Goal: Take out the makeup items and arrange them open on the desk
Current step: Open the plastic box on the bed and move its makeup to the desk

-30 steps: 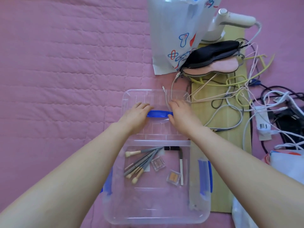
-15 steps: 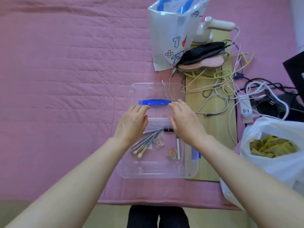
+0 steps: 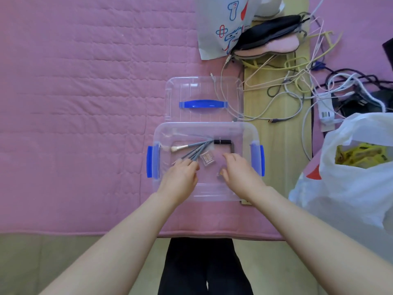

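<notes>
The lid (image 3: pixel 204 99) is lying flat on the pink quilted cover (image 3: pixel 74 81) just beyond the clear storage box (image 3: pixel 205 194), so the step in hand looks to be the first lift-out — both hands are reaching down into the open box. To do it well, the person is best off gathering the grey-handled makeup brushes (image 3: pixel 196 150) as one bundle near their fanned ends, lifting them straight up clear of the box wall, and setting them on the bare cover to the left, well apart from the tangle of cables (image 3: pixel 297 92) on the right. The small clear compact (image 3: pixel 207 158) and the black tube (image 3: pixel 222 142) are lying flat on the box floor and likely call for a fingertip pinch at the edges, since the plastic looks slippery.

The left hand (image 3: pixel 180 177) is resting at the near ends of the brushes, fingers curled down over them (whether they are actually gripping the handles is hidden by the knuckles). The right hand (image 3: pixel 238 169) is hovering palm-down over the right half of the box floor, fingers loosely spread and relaxed, holding nothing — something small is lying by its thumb, but it is too blurred to name.
</notes>
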Action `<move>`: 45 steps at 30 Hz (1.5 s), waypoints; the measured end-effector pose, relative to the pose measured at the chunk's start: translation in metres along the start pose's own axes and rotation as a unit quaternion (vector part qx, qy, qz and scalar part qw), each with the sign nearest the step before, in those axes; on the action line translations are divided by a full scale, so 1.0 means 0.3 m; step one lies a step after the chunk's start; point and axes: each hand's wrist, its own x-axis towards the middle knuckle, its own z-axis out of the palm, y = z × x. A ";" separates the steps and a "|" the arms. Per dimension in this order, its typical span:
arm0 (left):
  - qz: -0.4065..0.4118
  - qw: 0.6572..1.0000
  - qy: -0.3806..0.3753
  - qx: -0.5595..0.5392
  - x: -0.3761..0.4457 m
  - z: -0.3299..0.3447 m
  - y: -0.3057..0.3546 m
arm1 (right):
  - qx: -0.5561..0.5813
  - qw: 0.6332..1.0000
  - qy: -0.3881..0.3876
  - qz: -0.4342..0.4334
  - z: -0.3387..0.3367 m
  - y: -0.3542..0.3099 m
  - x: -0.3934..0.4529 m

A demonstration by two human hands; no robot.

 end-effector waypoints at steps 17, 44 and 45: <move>0.154 0.965 -0.051 0.206 0.245 0.148 -0.009 | -0.066 0.994 -0.078 0.041 0.152 0.047 0.179; -0.076 0.996 0.015 -0.054 0.163 0.111 -0.091 | 0.020 0.989 -0.115 0.093 0.130 0.018 0.138; -0.098 0.994 0.010 -0.047 0.175 0.108 -0.087 | 0.027 0.990 -0.100 0.100 0.128 0.020 0.139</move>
